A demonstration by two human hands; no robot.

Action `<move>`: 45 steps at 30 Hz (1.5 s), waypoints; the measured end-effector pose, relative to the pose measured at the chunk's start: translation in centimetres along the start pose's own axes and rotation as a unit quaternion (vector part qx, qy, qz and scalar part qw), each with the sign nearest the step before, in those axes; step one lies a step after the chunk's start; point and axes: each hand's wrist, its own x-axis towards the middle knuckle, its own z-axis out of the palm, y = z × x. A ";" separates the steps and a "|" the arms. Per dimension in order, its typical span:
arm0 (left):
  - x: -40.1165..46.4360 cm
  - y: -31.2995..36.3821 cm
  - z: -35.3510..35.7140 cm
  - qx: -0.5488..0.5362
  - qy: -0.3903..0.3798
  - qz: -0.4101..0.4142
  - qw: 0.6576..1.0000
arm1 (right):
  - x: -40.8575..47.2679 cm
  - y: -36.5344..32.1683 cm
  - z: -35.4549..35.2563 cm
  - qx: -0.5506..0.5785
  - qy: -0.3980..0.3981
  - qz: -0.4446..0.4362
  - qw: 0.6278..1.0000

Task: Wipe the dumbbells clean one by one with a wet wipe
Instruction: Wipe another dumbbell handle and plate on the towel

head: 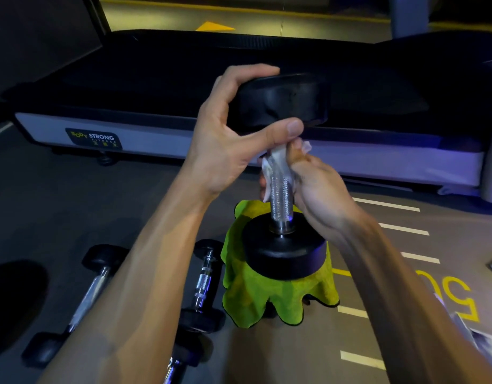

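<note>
Currently my left hand (228, 131) clamps the upended dumbbell's (281, 195) top head, my right hand (317, 187) squeezes the wet wipe (269, 164) round its knurled handle; hard rubbing could topple it off the green towel (267, 303).

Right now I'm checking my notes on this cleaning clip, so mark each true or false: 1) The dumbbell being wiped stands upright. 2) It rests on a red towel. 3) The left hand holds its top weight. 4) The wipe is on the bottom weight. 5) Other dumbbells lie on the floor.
1) True: the dumbbell stands on end.
2) False: it rests on a green cloth.
3) True: the left hand grips the top weight.
4) False: the right hand holds the wet wipe around the knurled handle.
5) True: smaller dumbbells lie at left.
</note>
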 end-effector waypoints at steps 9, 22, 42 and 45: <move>-0.3 0.5 -0.4 -0.020 -0.036 0.008 0.999 | -1.2 -0.7 1.3 -0.264 0.038 -0.122 0.956; -0.6 1.2 -0.1 -0.068 -0.035 -0.016 0.997 | -0.8 -0.7 0.9 -0.076 0.041 -0.060 0.994; -0.1 1.3 0.3 -0.109 -0.023 -0.061 0.992 | -1.1 0.3 2.8 -0.129 0.195 -0.147 0.961; -0.2 1.7 0.0 -0.124 -0.012 -0.080 0.989 | 0.4 0.0 1.4 -0.078 0.094 -0.122 0.985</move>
